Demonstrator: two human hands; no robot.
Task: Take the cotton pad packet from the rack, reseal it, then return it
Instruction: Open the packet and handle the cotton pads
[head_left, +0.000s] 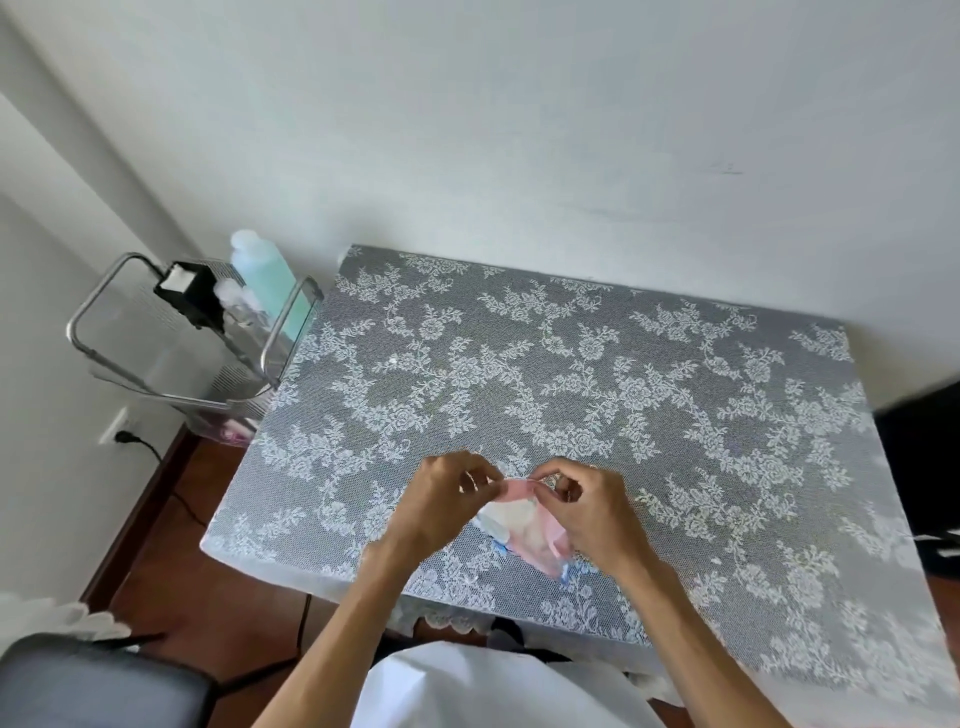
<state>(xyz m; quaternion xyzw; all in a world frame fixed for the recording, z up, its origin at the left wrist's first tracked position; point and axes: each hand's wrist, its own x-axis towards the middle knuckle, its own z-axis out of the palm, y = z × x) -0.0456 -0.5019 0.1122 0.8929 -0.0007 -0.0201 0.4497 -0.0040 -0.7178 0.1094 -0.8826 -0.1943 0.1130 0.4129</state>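
The cotton pad packet (524, 530), pink and white with blue corners, lies on the lace-covered table (597, 395) near its front edge. My left hand (447, 499) pinches the packet's top edge from the left. My right hand (582, 504) pinches the same top edge from the right, fingertips almost meeting the left hand's. The lower part of the packet rests on the cloth between my wrists. The metal wire rack (176, 343) stands off the table's far left corner, beside the wall.
The rack holds a tall green bottle (265, 275), a black box (189, 291) and small clear items. A wall socket with a black cable (124, 436) sits low on the left. A dark chair seat (93, 680) is at bottom left, a dark object (924, 452) at the right edge.
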